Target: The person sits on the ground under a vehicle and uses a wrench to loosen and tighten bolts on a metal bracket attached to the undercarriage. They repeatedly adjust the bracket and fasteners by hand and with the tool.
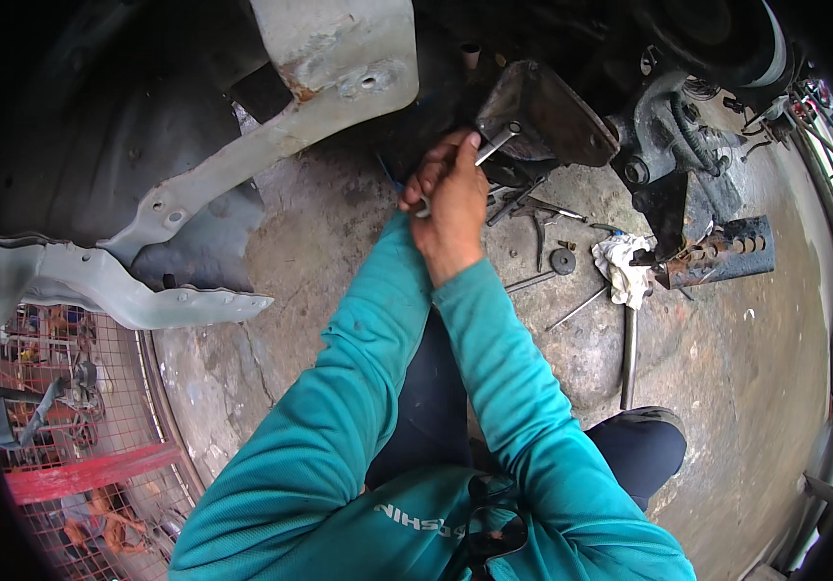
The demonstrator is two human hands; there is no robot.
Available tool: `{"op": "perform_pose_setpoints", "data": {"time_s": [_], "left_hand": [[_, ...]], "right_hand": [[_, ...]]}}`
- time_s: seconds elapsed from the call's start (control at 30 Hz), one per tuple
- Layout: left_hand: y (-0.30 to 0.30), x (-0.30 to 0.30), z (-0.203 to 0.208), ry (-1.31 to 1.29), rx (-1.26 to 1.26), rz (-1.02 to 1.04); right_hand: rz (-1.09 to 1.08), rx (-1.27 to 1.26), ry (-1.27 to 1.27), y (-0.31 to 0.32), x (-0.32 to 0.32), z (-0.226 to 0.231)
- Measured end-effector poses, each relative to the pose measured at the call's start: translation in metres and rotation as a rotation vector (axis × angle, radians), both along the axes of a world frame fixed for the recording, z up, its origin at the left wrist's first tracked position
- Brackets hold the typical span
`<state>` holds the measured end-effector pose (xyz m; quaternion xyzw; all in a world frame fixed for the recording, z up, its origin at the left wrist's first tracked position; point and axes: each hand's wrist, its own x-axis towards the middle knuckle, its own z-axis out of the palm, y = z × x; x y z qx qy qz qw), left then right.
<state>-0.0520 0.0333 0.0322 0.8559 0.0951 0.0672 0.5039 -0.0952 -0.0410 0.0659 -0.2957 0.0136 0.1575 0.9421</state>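
A silver wrench (495, 147) juts from the right hand (456, 210) (toward a dark bracket (557, 114)).

Across the chest of your teal shirt (353, 537) runs pale lettering (418, 521), one short line of block capitals. From your viewpoint it stands upside down and slants with the cloth. Its right-hand end meets the dark glasses (496, 531) at your collar, so whether more letters follow is unclear.

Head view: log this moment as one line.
right hand: grips wrench; left hand: beside right, grip unclear; wrench end: at dark bracket, contact unclear; floor: dark washer, metal rod
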Motion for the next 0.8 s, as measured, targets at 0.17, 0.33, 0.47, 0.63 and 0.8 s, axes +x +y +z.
{"op": "perform_pose_setpoints", "data": {"time_s": [0.17, 0.33, 0.47, 0.63, 0.8], "left_hand": [[0.008, 0.027, -0.008, 0.104, -0.910, 0.159], [0.024, 0.046, -0.022, -0.161, -1.400, 0.077], [0.021, 0.048, -0.033, -0.156, -1.343, -0.032], [0.021, 0.009, -0.042, -0.268, -1.485, -0.465], [0.023, 0.018, -0.046, -0.301, -1.418, -0.260]], "right_hand": [[0.106, -0.255, -0.144, -0.047, 0.004, -0.022], [0.098, -0.833, -0.546, -0.075, -0.005, -0.028], [0.257, -0.607, -0.381, -0.068, -0.007, 0.003], [0.181, -0.091, -0.037, -0.028, 0.023, 0.024], [0.205, 0.054, 0.101, -0.004, 0.033, 0.022]]}}
